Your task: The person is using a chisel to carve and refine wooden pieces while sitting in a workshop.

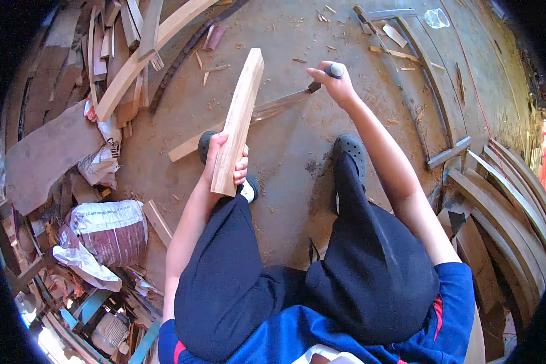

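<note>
My left hand (215, 155) is wrapped round the lower part of a pale squared wooden block (241, 115), which I hold tilted over my left foot. To its right my right hand (338, 86) is closed on the handle of a long-bladed knife (285, 103), with the grey-blue butt of the handle showing. The blade points left toward the block, and its tip is hidden behind the block or too unclear to make out. Beyond my left wrist, a pale wooden strip (185, 149) lies on the floor next to my shoe.
Stacked boards and offcuts (127, 60) fill the far left. A white and brown sack (109, 230) stands at the left. Curved wooden pieces (503, 212) are piled at the right, and a wooden frame (431, 85) lies beyond. Shavings are scattered over the concrete floor (285, 182).
</note>
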A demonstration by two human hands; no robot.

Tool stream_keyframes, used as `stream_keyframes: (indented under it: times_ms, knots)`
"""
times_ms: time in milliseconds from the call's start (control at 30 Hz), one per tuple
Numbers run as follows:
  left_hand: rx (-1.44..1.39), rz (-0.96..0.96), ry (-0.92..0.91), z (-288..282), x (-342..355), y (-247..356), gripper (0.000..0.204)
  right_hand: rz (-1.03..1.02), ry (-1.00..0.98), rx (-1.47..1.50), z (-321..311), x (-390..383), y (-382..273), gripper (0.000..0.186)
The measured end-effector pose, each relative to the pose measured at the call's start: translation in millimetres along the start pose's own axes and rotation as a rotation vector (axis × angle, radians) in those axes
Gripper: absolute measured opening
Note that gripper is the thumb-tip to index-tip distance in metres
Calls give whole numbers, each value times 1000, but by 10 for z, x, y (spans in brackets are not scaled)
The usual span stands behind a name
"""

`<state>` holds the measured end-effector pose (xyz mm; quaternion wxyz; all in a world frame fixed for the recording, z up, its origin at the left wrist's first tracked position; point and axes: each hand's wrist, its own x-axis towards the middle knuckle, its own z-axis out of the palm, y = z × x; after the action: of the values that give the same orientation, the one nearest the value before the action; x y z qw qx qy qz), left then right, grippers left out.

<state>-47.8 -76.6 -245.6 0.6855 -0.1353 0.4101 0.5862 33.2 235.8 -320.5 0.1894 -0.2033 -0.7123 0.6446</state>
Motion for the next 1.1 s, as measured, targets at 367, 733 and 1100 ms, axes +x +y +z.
stream_keyframes:
  times_ms: [367, 733, 1100]
  knots:
    - [136, 671, 42, 676, -2020, 408, 49, 190, -167, -221, 77, -6, -336, 39]
    - [54, 438, 82, 1302, -2911, -710, 50, -138, -247, -948, 485, -190, -156, 53]
    - [674, 957, 369, 828, -1580, -849, 63, 45, -108, -582, 507, -500, -330, 34]
